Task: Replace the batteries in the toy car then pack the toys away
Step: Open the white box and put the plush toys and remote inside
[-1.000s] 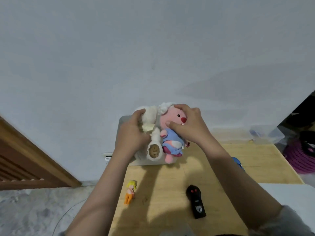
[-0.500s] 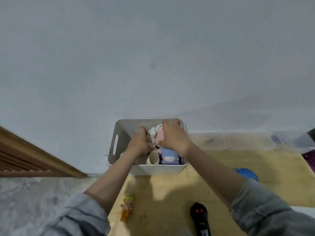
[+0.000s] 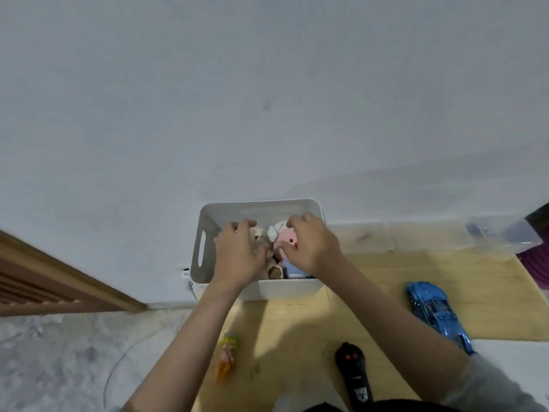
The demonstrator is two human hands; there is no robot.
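A white storage bin (image 3: 205, 221) stands against the wall at the far edge of the wooden table (image 3: 371, 295). Both hands reach into it. My left hand (image 3: 239, 254) grips a cream plush toy (image 3: 261, 234), and my right hand (image 3: 312, 245) holds a pink plush toy (image 3: 286, 242) with a blue body; both toys sit inside the bin. The blue toy car (image 3: 436, 315) lies on the table to the right. A black remote control (image 3: 355, 374) rests near the front edge, and a small orange and yellow doll (image 3: 226, 356) lies to its left.
A clear plastic container (image 3: 502, 233) sits at the back right by the wall. A wooden door frame (image 3: 65, 281) runs along the left. Grey floor (image 3: 59, 361) lies left of the table, with a thin cable on it.
Both hands have lowered the two plush toys from above the bin down into it. The view has shifted, bringing the blue car into sight.
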